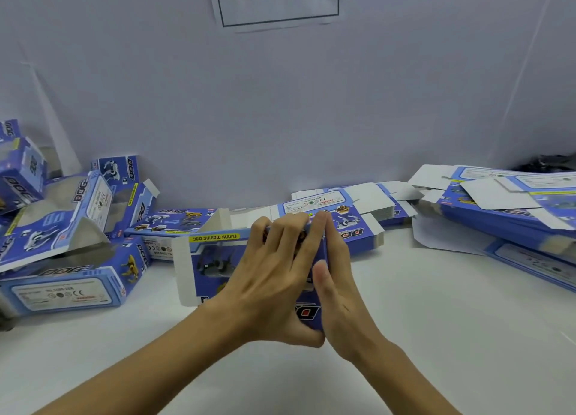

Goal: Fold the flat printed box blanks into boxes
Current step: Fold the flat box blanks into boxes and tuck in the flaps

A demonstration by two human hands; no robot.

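Plain pale grey-blue wall (156, 87) behind, evenly lit, with no hard shadows. Taped high on it, a white paper sign (277, 1) with a dark border and large dark characters, cut off by the top edge. Below, a smooth white counter (436, 336) meeting the wall along a straight line.

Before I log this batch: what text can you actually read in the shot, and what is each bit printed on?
"FUNNY MOVING DOG", upside down: yellow strip on the box in the hands.
"DOG": folded boxes on the left.
"CE": label panel of the front left box.
"WARNING": red mark on the flat blank behind the hands.
Two large characters, cropped at the top: wall sign, not fully readable.
Fine print on all labels: too small.
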